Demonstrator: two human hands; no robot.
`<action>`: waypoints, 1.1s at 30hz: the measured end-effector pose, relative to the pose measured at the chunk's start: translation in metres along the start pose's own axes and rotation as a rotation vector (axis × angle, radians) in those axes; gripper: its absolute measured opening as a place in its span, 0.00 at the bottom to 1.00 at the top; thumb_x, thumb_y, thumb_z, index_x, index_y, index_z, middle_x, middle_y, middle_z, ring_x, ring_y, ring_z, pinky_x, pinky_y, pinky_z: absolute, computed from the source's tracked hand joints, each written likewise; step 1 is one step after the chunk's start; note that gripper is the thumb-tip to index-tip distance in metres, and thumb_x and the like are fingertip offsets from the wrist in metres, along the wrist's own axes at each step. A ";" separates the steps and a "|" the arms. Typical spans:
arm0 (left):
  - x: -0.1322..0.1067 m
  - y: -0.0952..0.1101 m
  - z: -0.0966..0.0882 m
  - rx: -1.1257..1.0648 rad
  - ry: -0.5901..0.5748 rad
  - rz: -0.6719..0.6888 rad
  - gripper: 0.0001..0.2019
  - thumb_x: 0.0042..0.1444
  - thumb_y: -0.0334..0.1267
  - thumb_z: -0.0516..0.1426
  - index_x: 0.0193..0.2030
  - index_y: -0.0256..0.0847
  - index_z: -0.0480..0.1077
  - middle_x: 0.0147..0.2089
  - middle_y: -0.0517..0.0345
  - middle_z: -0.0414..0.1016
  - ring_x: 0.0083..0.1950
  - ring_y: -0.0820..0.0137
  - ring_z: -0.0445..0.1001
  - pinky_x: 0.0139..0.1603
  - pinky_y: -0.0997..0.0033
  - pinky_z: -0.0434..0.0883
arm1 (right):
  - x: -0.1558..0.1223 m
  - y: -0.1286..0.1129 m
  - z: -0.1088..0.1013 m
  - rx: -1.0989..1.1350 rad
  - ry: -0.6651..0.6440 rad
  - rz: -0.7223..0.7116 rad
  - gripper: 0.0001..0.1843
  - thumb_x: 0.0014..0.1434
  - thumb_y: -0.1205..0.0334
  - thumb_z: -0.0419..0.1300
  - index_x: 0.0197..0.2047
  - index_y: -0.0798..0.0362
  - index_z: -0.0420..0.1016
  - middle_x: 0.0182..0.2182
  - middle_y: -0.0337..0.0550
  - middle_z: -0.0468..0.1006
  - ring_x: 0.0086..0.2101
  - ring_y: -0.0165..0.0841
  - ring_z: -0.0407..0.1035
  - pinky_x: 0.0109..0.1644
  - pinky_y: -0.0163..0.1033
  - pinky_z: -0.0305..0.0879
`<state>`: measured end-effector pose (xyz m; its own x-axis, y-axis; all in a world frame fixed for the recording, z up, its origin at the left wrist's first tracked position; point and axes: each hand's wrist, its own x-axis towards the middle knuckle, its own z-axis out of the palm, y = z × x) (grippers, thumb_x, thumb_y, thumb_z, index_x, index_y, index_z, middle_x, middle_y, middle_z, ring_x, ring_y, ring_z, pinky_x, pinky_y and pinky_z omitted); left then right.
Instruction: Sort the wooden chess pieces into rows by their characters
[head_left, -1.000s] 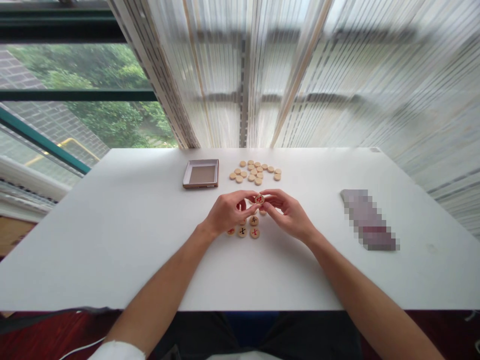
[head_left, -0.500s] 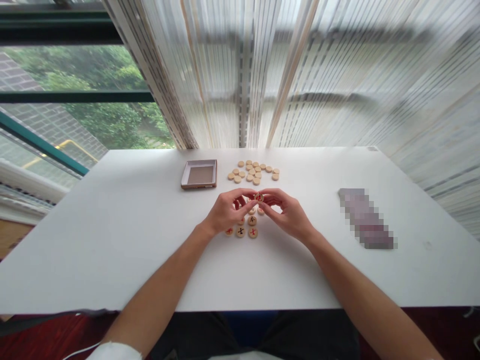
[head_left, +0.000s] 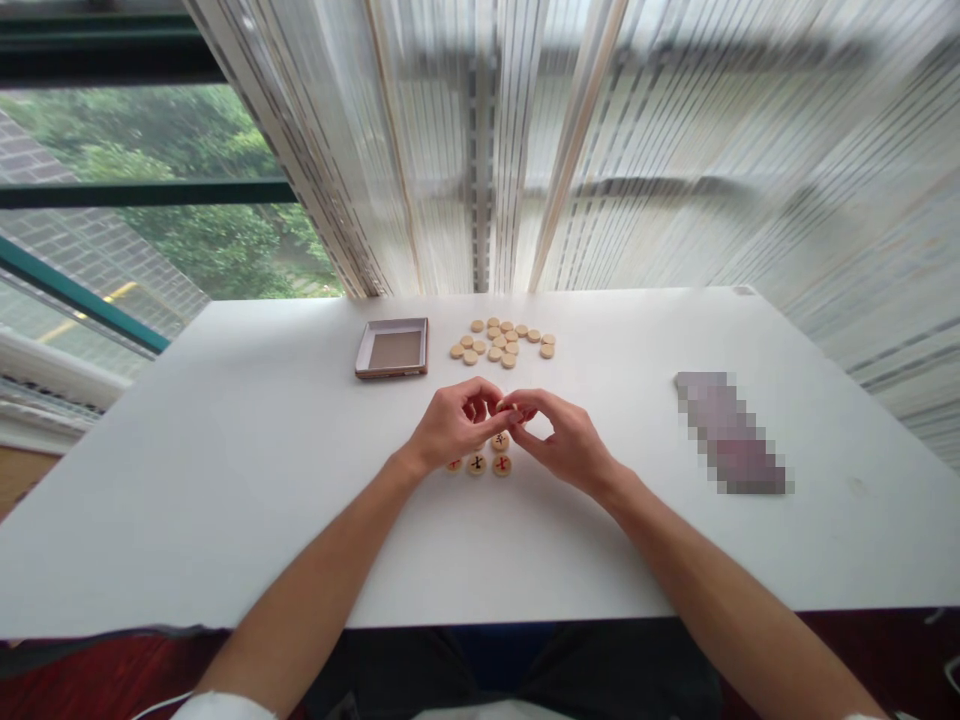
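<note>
My left hand (head_left: 455, 422) and my right hand (head_left: 561, 430) meet over the middle of the table. Between their fingertips they pinch one Chinese chess piece (head_left: 505, 406), mostly covered by the fingers and tilted. Just below the hands, face-up pieces with red or black characters lie on the table, among them a black-marked piece (head_left: 477, 464) and a red-marked piece (head_left: 502, 464). My hands hide some of these pieces. Farther back, several round wooden pieces (head_left: 499, 342) lie in a loose group, with no characters visible on them.
An open shallow box (head_left: 392, 374) stands at the back, left of the loose pieces. A blurred-out flat object (head_left: 731, 435) lies on the right of the white table (head_left: 225, 480). Behind the table hang striped curtains (head_left: 480, 150) beside a window.
The held piece, which showed its red character, has been turned so its face is hidden. My fingers have closed further around it, and both hands have come slightly lower.
</note>
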<state>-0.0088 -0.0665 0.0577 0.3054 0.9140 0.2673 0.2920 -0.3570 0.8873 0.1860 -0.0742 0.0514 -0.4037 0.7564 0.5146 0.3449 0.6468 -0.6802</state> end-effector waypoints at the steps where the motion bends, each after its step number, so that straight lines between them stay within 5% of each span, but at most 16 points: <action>1: 0.000 0.000 0.000 0.010 -0.001 0.004 0.18 0.54 0.52 0.65 0.36 0.37 0.74 0.26 0.62 0.70 0.24 0.78 0.62 0.22 0.79 0.61 | 0.000 0.000 0.000 -0.005 0.001 -0.004 0.08 0.65 0.61 0.58 0.48 0.46 0.72 0.40 0.42 0.81 0.36 0.34 0.76 0.43 0.41 0.75; 14: -0.001 0.000 0.002 0.238 -0.028 0.176 0.19 0.64 0.49 0.55 0.26 0.38 0.67 0.22 0.65 0.61 0.24 0.77 0.58 0.25 0.76 0.59 | -0.002 0.000 -0.001 -0.045 -0.008 -0.031 0.09 0.64 0.63 0.59 0.48 0.46 0.70 0.38 0.42 0.79 0.34 0.34 0.74 0.41 0.41 0.73; 33: -0.002 0.006 -0.001 0.307 -0.108 0.131 0.18 0.69 0.42 0.46 0.30 0.39 0.67 0.26 0.63 0.66 0.27 0.75 0.64 0.32 0.75 0.63 | 0.002 0.004 0.000 0.033 0.031 0.003 0.08 0.63 0.63 0.61 0.46 0.48 0.70 0.34 0.40 0.77 0.32 0.31 0.73 0.37 0.37 0.74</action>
<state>-0.0086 -0.0698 0.0627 0.4478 0.8367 0.3152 0.4977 -0.5261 0.6896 0.1868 -0.0708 0.0499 -0.3762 0.7611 0.5283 0.3179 0.6416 -0.6980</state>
